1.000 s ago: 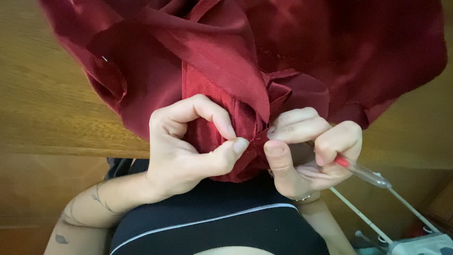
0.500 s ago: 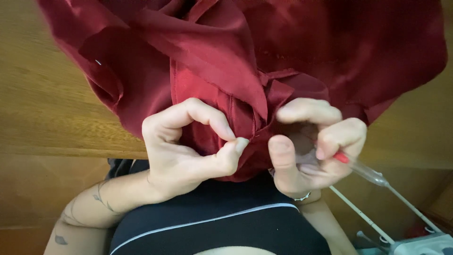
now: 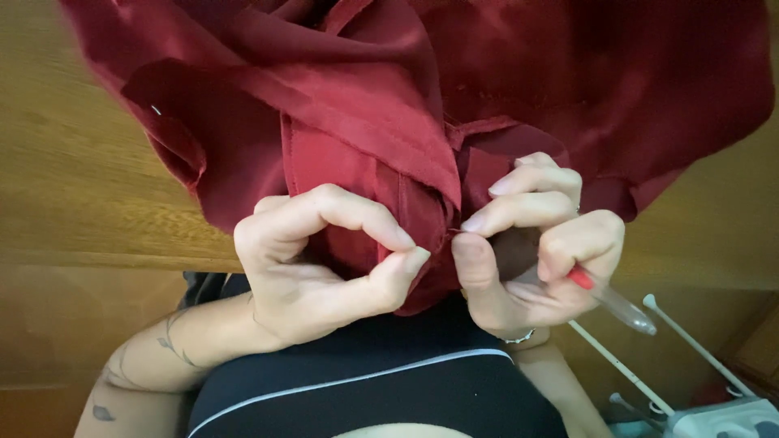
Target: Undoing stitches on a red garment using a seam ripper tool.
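Note:
A dark red satin garment (image 3: pixel 422 97) lies bunched on a wooden table (image 3: pixel 73 203) and hangs over its near edge. My left hand (image 3: pixel 324 259) pinches a folded seam of the red fabric between thumb and forefinger. My right hand (image 3: pixel 527 251) pinches the same seam just to the right with thumb and first two fingers. Its lower fingers curl around a small tool with a red body and clear cap (image 3: pixel 613 296), which points down and right.
A white machine with thin white rods (image 3: pixel 698 405) sits at the bottom right, below table height. My dark top with a white stripe (image 3: pixel 365 389) fills the bottom centre. A pin head (image 3: pixel 154 109) shows in the fabric at the upper left.
My right fingers have shifted along the seam and closed on the fabric again. The cloth fold has slid slightly. My left hand keeps its pinch.

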